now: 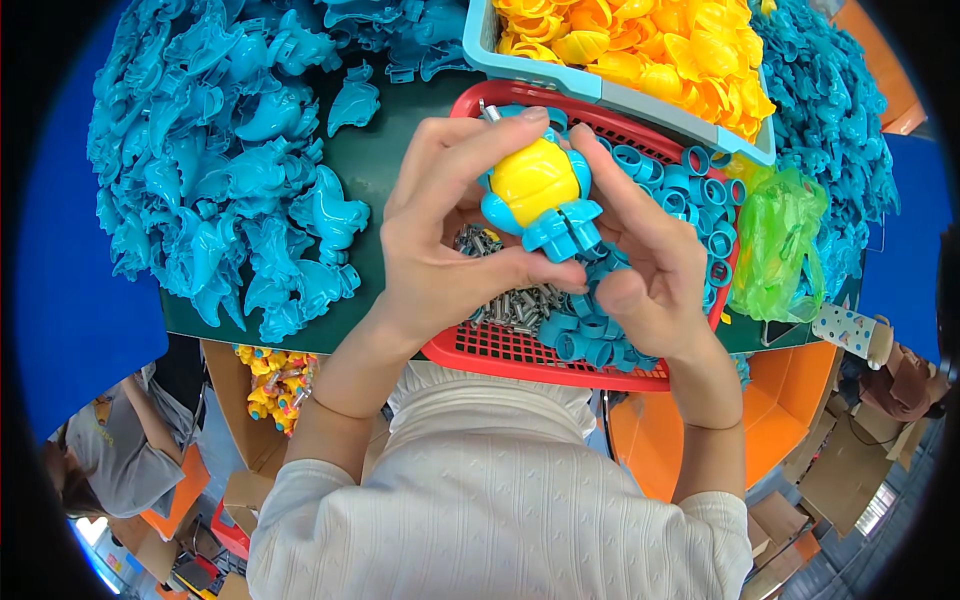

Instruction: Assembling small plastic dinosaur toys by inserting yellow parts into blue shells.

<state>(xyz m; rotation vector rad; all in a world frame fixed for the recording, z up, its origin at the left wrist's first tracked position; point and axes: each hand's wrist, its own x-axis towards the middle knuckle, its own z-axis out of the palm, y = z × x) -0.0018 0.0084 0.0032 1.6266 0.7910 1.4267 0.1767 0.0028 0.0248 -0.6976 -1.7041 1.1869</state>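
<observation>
A blue and yellow plastic toy figure is held up over a red basket, its rounded yellow part facing up. My left hand is closed round its left side, with the fingers over the top and the thumb underneath by a blue bow-shaped piece. My right hand steadies the other side with its index finger; its thumb stands off the toy and its other fingers are partly hidden. A small metal pin shows near my left fingertips. Below lie blue plastic rings and small metal cylinders.
Blue shell pieces are heaped at left, with more blue parts at far right. A blue-grey bin of yellow shells stands behind the basket. A green plastic bag lies at right. Boxes below the table edge include one with yellow toys.
</observation>
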